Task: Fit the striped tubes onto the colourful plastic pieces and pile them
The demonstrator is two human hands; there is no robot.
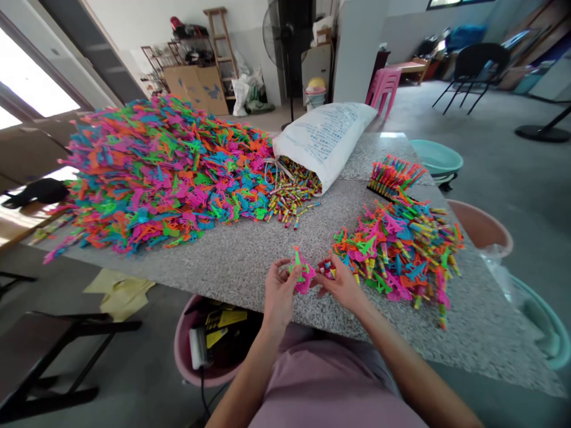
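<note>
My left hand (280, 288) is closed on a few small plastic pieces (303, 279), pink and green, held above the stone tabletop's front edge. Close beside it, my right hand (341, 284) pinches several short striped tubes (329, 270), their red and pale ends toward the left hand. Fingers hide part of what both hands hold. Just right of my right hand lies a pile of bright plastic shapes fixed on striped tubes (401, 244). Behind it, a batch with orange-pink tips (395, 173) stands in a dark holder.
A large heap of coloured plastic pieces (165, 172) covers the table's left. Loose striped tubes (289, 196) spill from a white sack (330, 139) at the back. A pink tub (181, 345) sits below the front edge; more basins (437, 156) stand along the right.
</note>
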